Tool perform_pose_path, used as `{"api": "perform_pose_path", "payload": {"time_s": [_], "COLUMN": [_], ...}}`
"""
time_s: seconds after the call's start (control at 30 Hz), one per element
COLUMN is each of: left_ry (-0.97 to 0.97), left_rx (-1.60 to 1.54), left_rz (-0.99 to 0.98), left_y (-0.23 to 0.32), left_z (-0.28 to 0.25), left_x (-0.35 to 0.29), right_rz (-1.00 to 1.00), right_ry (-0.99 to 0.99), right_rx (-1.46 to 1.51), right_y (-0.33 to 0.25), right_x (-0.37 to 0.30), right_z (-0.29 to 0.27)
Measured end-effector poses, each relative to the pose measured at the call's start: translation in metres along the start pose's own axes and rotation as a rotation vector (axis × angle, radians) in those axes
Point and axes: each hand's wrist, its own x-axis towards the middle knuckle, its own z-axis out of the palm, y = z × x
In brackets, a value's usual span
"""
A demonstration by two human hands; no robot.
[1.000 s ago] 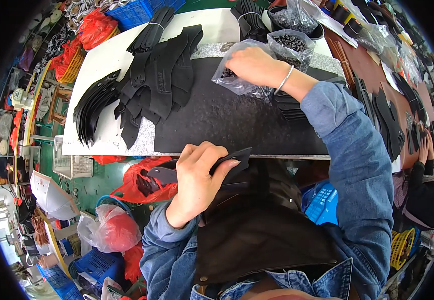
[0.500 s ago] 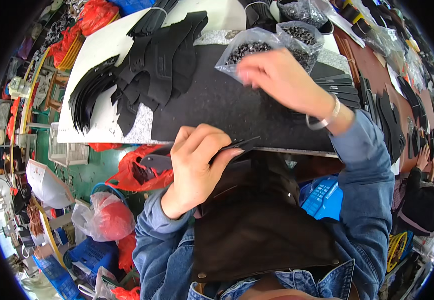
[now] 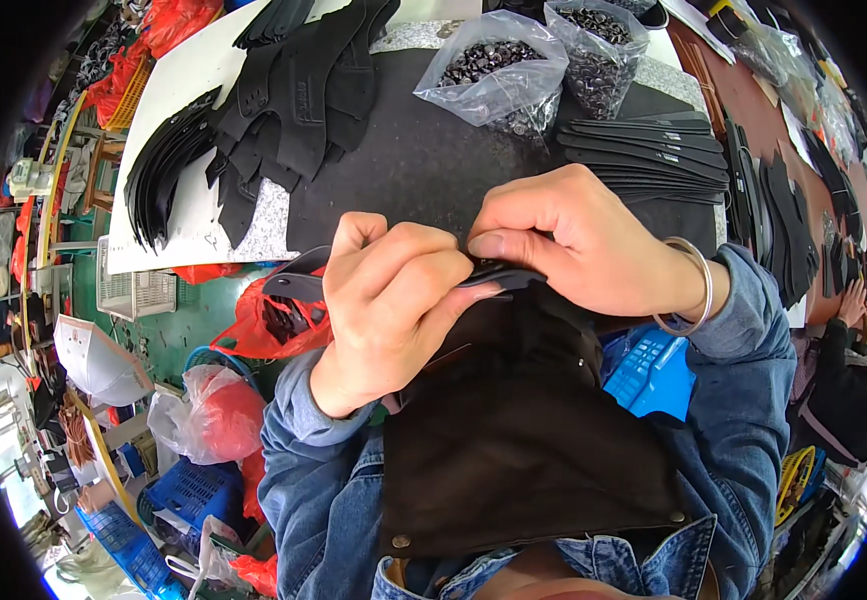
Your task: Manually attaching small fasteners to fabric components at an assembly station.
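A black strap (image 3: 519, 279) is pinched between the thumb and curled fingers of my left hand (image 3: 394, 300), just off the table's near edge. One rounded end with a small hole sticks out on the left of that hand. My right hand (image 3: 579, 235) is closed, thumb and fingertips pressed together right at the strap's other end. Whatever those fingertips hold is hidden. Beyond my hands, an open clear bag (image 3: 494, 75) of small dark shiny pieces stands on the black mat (image 3: 394, 190), with a second such bag (image 3: 599, 60) beside it.
Black cut pieces (image 3: 299, 100) lie heaped at the table's left, next to a fanned stack (image 3: 169, 165). More flat black strips (image 3: 649, 155) are stacked at the right. Below the table hang a red bag (image 3: 274, 320) and a blue basket (image 3: 654, 370). Another person (image 3: 849, 390) sits far right.
My right hand has come back from the bag of small pieces to the strap by my left hand. The left hand keeps its hold, slightly higher in view.
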Motion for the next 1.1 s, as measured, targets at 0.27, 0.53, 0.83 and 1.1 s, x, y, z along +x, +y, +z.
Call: {"api": "perform_pose_path", "payload": {"time_s": [0.27,0.53,0.83,1.1], "left_ry": [-0.072,-0.067,0.029,-0.143], "left_rx": [-0.213,-0.260,0.199,1.353], "left_rz": [-0.256,-0.310,-0.299,-0.141], "left_y": [0.010,-0.001,-0.062,-0.263], "left_z": [-0.003,-0.012,-0.076,-0.199], "left_x": [0.000,-0.007,0.037,0.033], "right_rz": [-0.277,-0.261,-0.166,0.050], "right_ry": [0.041,0.125,0.057,0.135], "right_rx": [-0.294,-0.383,-0.220,-0.205], "right_y": [-0.010,-0.017,-0.018,-0.011], "right_x": [-0.012,0.001,0.016,-0.003], "right_z": [0.006,0.021,-0.012,-0.028]}}
